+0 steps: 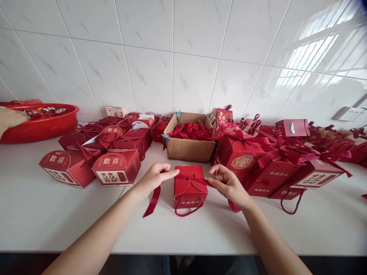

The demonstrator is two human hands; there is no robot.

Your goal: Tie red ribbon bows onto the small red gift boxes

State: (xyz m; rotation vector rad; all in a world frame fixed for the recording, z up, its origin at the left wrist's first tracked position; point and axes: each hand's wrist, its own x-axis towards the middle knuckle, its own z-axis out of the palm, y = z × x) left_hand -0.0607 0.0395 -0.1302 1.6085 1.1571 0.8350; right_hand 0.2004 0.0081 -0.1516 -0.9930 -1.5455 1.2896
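A small red box (189,191) with a twisted cord handle at its front stands on the white table between my hands. Dark red ribbon (197,179) crosses its top, with a loop or knot near the middle. At the box's top left corner, my left hand (156,177) pinches the ribbon, and a loose end (153,202) hangs below it. On the other side my right hand (228,183) is closed on the ribbon's right part, whose tail drops below the palm to the table.
Behind the box sits an open carton (190,149) of red ribbons. Red gift boxes stand at left (116,168) and ribbon-tied boxes at right (278,172). A red basin (57,122) holds sweets at far left, a beige-sleeved arm (11,120) over it. Tiled wall behind.
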